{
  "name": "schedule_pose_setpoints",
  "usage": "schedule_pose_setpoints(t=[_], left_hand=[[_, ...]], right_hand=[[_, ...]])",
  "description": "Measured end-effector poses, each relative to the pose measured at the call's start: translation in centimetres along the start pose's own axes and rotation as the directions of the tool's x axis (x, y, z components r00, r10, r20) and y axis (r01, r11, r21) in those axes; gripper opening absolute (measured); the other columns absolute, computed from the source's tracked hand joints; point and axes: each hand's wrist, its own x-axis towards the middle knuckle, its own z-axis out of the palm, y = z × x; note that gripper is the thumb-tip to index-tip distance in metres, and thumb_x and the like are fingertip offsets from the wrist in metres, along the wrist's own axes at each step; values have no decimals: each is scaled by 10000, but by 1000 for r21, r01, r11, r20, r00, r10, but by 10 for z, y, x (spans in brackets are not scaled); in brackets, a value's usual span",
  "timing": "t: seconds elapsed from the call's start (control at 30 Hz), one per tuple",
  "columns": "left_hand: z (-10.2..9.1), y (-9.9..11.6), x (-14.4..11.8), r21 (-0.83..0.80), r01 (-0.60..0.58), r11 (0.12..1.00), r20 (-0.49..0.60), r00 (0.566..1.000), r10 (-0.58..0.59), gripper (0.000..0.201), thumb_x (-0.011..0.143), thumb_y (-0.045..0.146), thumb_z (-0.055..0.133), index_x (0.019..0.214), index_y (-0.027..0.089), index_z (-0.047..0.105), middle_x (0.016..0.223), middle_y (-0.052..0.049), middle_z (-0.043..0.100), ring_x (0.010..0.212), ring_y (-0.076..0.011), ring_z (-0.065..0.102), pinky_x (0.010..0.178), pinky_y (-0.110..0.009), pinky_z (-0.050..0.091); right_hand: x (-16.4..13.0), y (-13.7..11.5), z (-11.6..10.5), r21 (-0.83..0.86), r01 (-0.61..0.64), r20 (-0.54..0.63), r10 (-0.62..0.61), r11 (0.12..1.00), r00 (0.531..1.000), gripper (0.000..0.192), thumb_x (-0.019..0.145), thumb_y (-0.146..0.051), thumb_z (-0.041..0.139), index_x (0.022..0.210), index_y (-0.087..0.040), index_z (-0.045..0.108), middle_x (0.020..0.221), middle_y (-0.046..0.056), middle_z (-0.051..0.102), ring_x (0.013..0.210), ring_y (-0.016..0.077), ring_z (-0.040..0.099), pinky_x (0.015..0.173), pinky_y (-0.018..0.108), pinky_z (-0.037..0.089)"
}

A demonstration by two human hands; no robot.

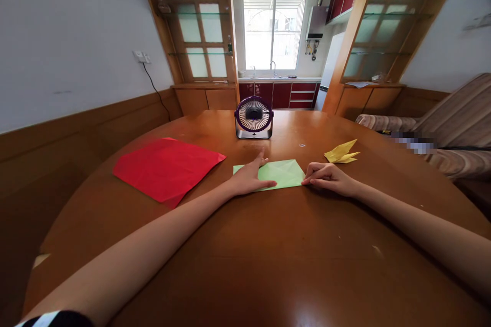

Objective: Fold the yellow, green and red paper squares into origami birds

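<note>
Head view, looking down over a round brown wooden bench (245,245), and both bare arms are stretched out to a folded light-green paper sheet (282,172) lying flat near the middle. Left hand (249,178) is spread palm-down on the sheet's left part, fingers splayed and pressing, thumb along the near edge, so its grip is apart, flat on the paper. Right hand (328,179) sits at the sheet's right edge with fingers curled together; the fingertips touch the near right corner, possibly pinching it, though from this angle I can't be sure. Just far-right of that hand, apart from it, lies a small folded yellow paper figure (341,153). Over on the left, a large creased red paper square (166,167) lies flat, well apart from the green sheet. Beyond the green sheet, at the far side, stands a small purple desk fan (253,117), facing this way.
</note>
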Motion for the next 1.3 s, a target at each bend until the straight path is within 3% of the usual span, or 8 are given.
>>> schedule_pose_setpoints(t=[0.23, 0.43, 0.57, 0.7, 0.9, 1.1, 1.3], left_hand=[[0, 5, 0, 140, 36, 990, 37, 998, -41, 938, 800, 646, 569, 1513, 141, 229, 1538, -118, 317, 1440, -308, 246, 1150, -414, 277], [4, 5, 0, 307, -77, 948, 81, 995, 55, 748, 924, 621, 341, 1473, 112, 345, 1558, -103, 259, 1457, -237, 215, 1200, -366, 161], [4, 7, 1, 384, -88, 919, 124, 991, 43, 746, 952, 592, 285, 1489, 75, 298, 1569, -117, 219, 1467, -218, 178, 1204, -333, 123], [4, 9, 3, 412, -122, 903, 192, 980, 45, 737, 971, 582, 203, 1518, 89, 199, 1589, -106, 123, 1480, -204, 105, 1206, -353, 80], [4, 6, 7, 451, -141, 882, 248, 968, 28, 745, 979, 568, 108, 1528, 65, 115, 1596, -114, 60, 1484, -195, 41, 1204, -358, 35], [4, 3, 7, 464, -143, 874, 246, 969, 28, 794, 961, 618, 90, 1529, 63, 118, 1597, -118, 55, 1485, -223, 28, 1202, -375, 44], [2, 8, 5, 456, -137, 879, 256, 967, 18, 847, 940, 671, 155, 1531, 66, 106, 1598, -113, 42, 1486, -225, 17, 1202, -372, 14]], right_hand=[[0, 3, 1, -4, 52, -10, -52, 999, 999, 321, 946, -397, 531, 1001, -175, 756, 891, 89, 626, 815, 174, 578, 734, 315, 462], [0, 3, 0, 48, 9, -56, -6, 999, 998, 323, 952, -382, 521, 902, -177, 765, 847, 69, 633, 772, 158, 600, 708, 298, 482], [2, -2, 2, -22, 31, -83, -33, 999, 996, 315, 965, -380, 497, 1164, -230, 690, 1124, 94, 645, 1033, 207, 604, 909, 378, 479], [5, -9, 5, -115, 67, 81, -58, 991, 995, 401, 993, -365, 445, 1387, -301, 488, 1419, 64, 514, 1328, 235, 443, 1121, 491, 321], [7, -8, 3, -161, 86, 237, -46, 983, 971, 403, 1019, -347, 380, 1417, -317, 430, 1470, 10, 451, 1414, 201, 334, 1198, 509, 185], [1, -5, -1, -159, 82, 250, -41, 984, 967, 398, 1010, -355, 411, 1404, -315, 439, 1491, 4, 403, 1434, 205, 290, 1211, 517, 124], [-6, -5, -8, -189, 72, 236, -26, 979, 971, 375, 987, -348, 461, 1360, -321, 501, 1462, 13, 450, 1414, 230, 332, 1201, 550, 113]])
